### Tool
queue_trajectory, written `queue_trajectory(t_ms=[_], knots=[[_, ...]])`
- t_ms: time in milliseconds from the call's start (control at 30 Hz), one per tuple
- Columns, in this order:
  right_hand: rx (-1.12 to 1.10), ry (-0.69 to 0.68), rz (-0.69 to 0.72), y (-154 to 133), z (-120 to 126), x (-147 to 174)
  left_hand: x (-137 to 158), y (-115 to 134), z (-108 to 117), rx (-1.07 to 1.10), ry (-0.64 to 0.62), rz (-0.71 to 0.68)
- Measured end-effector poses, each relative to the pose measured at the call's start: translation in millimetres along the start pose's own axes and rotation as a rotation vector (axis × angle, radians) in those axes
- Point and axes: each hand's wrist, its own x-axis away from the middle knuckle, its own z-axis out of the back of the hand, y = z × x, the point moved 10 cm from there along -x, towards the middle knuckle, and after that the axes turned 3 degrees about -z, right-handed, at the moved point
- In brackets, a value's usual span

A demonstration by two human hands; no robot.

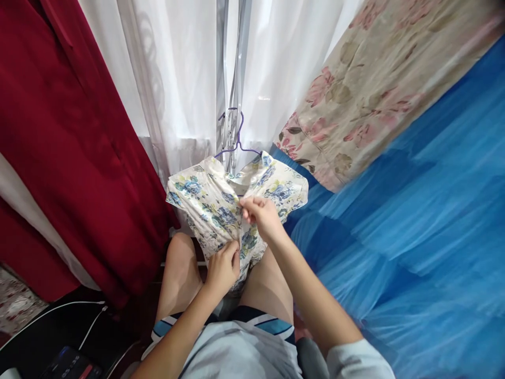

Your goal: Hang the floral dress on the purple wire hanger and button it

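A white blouse [215,210] with blue and yellow-green flowers hangs in front of me on a purple hanger [240,138]. Its lower part drops between my knees. My right hand [260,213] pinches the edge of the front opening, just below the neckline. Lower on the same opening, my left hand [224,266] has its fingers curled closed on the fabric. Whether a button lies under either hand's fingertips is too small to make out. The hanger's hook is up among thin whitish straps [232,63].
A red curtain [90,147] hangs at the left, sheer white curtains [181,68] behind. Floral cloth [335,105] and blue tulle-like fabric [426,237] fill the right. At lower left, a phone [73,364] and a white cable [89,327] lie on a black surface [43,337].
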Motion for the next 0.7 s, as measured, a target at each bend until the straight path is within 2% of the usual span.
queue_trajectory(t_ms=[133, 200, 267, 333, 400, 467, 533, 600, 700], knots=[[0.009, 0.053, 0.138, -54.5, -12.4, -51.9, -6.9, -6.9, -14.4, -0.146, -0.088, 0.010], [0.023, 0.029, 0.163, -65.5, -21.3, -59.9, -11.1, -16.8, -20.6, -0.121, -0.121, 0.046], [0.024, 0.015, 0.189, -67.4, -24.5, -55.9, -17.9, -23.6, -16.9, -0.009, -0.099, 0.069], [0.009, 0.026, 0.221, -65.6, -20.4, -45.0, -30.4, -22.2, 7.2, 0.156, 0.028, 0.052], [0.009, 0.032, 0.249, -64.8, -14.4, -33.1, -47.9, -11.3, 50.9, 0.293, 0.227, -0.020], [0.028, 0.023, 0.284, -68.6, -10.3, -23.4, -68.9, 9.2, 98.6, 0.345, 0.389, -0.139], [0.047, 0.008, 0.322, -74.9, -8.3, -17.5, -92.8, 35.8, 133.9, 0.313, 0.445, -0.268], [0.066, -0.011, 0.340, -77.7, -8.4, -16.9, -113.9, 62.1, 153.1, 0.223, 0.448, -0.381], [0.106, 0.020, 0.350, -69.8, -4.2, -24.5, -131.4, 87.5, 166.3, 0.128, 0.501, -0.471]])
